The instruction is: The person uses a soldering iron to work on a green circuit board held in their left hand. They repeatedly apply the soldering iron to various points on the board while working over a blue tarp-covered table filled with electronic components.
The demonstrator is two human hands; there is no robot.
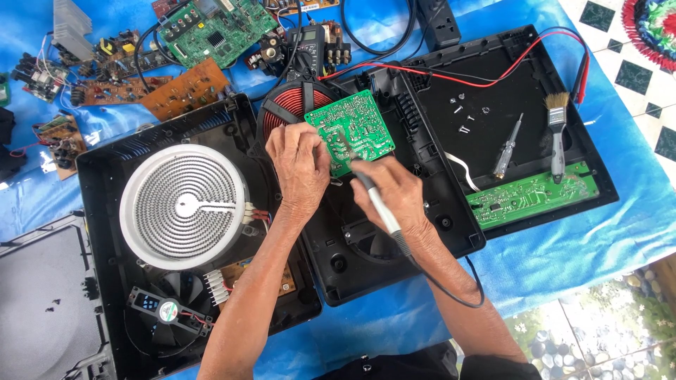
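One soldering iron (pixel 377 204) slants tip-up-left onto the green board (pixel 352 127).

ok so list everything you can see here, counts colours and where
green circuit board: 1, green, centre, held over the red coil
soldering iron: 1, grey handle, black cord, tip on that board
red coil: 1, red, under the board
white round heater: 1, white, in left black casing
fan: 1, black, lower left
black casing panel: 1, right, holding loose screws
paintbrush: 1, grey handle, right panel
screwdriver: 1, grey, right panel
long green board: 1, right panel's near edge
multimeter: 1, dark, top centre
spare boards: several, green and brown, top left
blue sheet: 1, underneath
left hand: steadying the board
right hand: gripping the iron
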